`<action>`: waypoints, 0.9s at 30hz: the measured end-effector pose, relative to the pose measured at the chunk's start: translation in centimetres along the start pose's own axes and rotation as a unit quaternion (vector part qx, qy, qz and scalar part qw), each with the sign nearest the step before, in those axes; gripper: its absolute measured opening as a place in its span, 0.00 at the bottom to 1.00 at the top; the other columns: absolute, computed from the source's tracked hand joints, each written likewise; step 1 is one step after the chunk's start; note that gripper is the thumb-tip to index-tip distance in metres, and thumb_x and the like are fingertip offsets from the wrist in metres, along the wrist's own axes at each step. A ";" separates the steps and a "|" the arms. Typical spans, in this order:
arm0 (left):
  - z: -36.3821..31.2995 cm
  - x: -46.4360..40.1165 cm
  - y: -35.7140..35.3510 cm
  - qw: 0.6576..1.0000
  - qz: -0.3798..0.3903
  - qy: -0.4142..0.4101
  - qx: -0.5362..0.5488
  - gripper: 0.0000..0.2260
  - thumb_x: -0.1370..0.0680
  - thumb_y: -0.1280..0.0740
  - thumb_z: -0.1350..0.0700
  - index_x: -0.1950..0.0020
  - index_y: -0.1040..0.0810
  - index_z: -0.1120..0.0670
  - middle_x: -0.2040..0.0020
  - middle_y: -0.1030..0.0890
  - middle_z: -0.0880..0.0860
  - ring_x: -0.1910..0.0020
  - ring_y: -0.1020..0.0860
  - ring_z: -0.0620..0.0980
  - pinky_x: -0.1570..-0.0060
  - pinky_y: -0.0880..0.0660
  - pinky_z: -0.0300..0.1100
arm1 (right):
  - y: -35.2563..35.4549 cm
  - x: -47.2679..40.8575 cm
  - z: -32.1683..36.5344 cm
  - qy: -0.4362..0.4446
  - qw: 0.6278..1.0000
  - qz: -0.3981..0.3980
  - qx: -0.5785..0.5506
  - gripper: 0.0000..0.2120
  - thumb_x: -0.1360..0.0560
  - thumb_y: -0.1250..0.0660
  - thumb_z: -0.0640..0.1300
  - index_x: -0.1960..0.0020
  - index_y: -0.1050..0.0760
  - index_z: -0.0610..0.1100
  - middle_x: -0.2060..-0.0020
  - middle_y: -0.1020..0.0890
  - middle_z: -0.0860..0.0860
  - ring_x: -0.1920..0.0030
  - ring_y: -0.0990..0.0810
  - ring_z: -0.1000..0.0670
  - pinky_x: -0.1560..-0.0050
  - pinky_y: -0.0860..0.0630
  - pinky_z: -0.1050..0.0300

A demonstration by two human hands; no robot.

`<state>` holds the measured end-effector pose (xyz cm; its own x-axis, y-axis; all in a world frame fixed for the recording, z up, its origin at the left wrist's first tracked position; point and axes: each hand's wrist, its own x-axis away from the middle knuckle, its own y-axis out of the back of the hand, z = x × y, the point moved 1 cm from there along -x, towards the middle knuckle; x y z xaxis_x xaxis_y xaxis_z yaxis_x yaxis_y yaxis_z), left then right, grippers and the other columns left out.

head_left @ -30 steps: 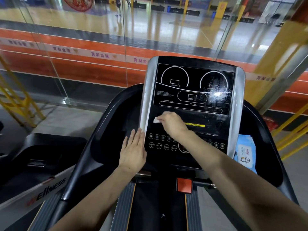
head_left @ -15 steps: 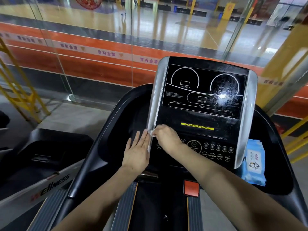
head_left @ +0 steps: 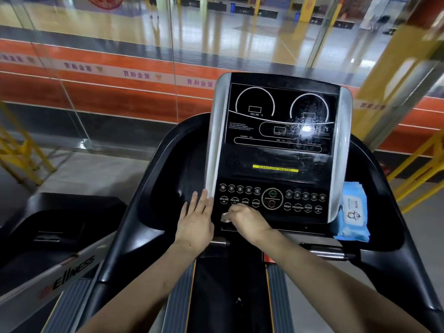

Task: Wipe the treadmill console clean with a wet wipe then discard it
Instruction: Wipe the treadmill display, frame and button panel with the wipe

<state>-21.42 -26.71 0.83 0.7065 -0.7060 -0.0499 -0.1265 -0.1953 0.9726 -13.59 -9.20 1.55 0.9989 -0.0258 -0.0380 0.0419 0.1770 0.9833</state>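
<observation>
Right hand slid down console – clutching wet wipe; left hand flat, open.

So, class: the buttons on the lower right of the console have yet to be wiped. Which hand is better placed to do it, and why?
The right hand: it already holds the wet wipe against the console below the left buttons. The left hand lies flat and empty at the console's left edge.
</observation>
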 end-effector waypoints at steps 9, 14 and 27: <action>-2.8 0.8 -0.2 0.998 -0.021 -0.054 0.039 0.28 0.18 0.40 0.56 0.17 0.42 0.52 0.15 0.47 0.55 0.16 0.52 0.56 0.18 0.46 0.56 | 1.8 9.1 -4.2 -0.181 0.949 -0.234 -0.107 0.07 0.23 0.27 0.37 0.47 0.14 0.45 0.53 0.16 0.52 0.53 0.17 0.50 0.53 0.19 0.55; -6.0 1.6 -0.9 0.995 -0.012 -0.094 0.044 0.28 0.18 0.39 0.56 0.17 0.41 0.52 0.15 0.45 0.55 0.16 0.52 0.55 0.19 0.45 0.57 | 2.2 14.0 -5.1 -0.250 0.923 -0.264 -0.128 0.08 0.23 0.28 0.34 0.46 0.14 0.42 0.52 0.17 0.49 0.56 0.17 0.50 0.50 0.21 0.62; -21.6 9.7 -3.7 0.984 0.021 -0.174 0.037 0.28 0.16 0.42 0.54 0.16 0.43 0.51 0.15 0.46 0.53 0.16 0.52 0.54 0.18 0.47 0.56 | 4.0 32.6 -6.3 -0.308 0.872 -0.349 -0.151 0.10 0.25 0.27 0.32 0.45 0.16 0.40 0.49 0.17 0.49 0.51 0.17 0.52 0.45 0.21 0.62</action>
<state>0.98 -18.12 1.62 0.4207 -0.9019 -0.0980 -0.2098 -0.2018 0.9567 19.27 -3.12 3.15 0.5321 -0.7380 -0.4150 0.7320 0.1546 0.6636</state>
